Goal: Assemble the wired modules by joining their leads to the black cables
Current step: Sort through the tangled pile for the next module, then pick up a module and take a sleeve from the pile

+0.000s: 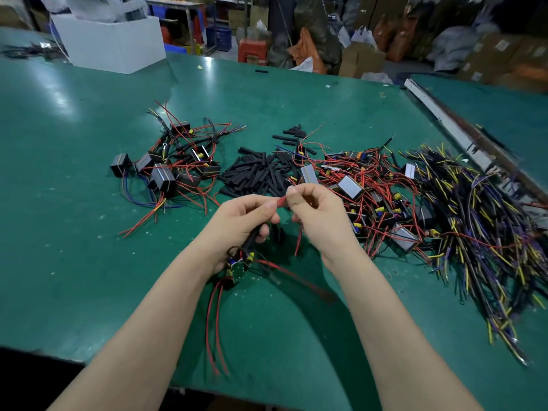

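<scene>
Hanging light below the left hand, the wired module is held by its black cable while its limp red lead is pinched near the tip by both hands, right hand included.

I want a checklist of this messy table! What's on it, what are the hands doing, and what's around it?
Surface: green table, scuffed.
Job's things: module hangs below left hand; unjoined modules heaped right; finished modules left.
Clutter: black sleeve pieces piled centre.
Grips: left hand and right hand pinch a red lead.
Cables: black cables piled far right.
Surroundings: white box, cartons behind.
</scene>
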